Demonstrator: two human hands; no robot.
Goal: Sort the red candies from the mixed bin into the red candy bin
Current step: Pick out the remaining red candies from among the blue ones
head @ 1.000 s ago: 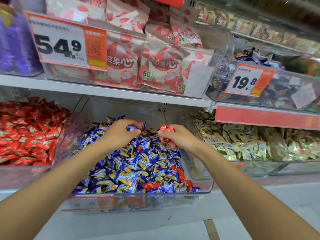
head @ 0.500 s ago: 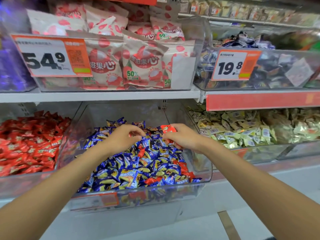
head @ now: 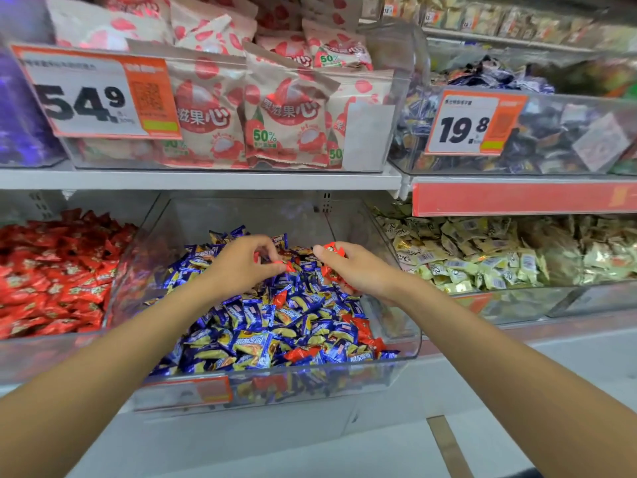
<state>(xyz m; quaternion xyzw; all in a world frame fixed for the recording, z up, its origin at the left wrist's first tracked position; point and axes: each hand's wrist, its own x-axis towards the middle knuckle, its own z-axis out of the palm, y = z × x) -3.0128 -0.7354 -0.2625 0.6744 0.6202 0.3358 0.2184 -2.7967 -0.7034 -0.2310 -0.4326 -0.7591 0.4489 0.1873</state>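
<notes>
The left hand (head: pixel 238 267) is pinching a small red foil-wrapped candy (head: pixel 289 267) at twelve o'clock in the clear plastic mixed bin (head: pixel 418 339). The right hand (head: pixel 358 270) is clutching more red candies (head: pixel 333 249). Stray red wrappers (head: pixel 300 353) are lying among blue-wrapped candies (head: pixel 255 346) toward five o'clock, so sorting seems partway done. The full red candy bin (head: pixel 20 353) is sitting at nine o'clock.

In the middle the mixed bin (head: pixel 327 377), red candy bin (head: pixel 41 353) just left of it, snack-bag bin (head: pixel 365 139) on the shelf (head: pixel 206 179) above.
</notes>
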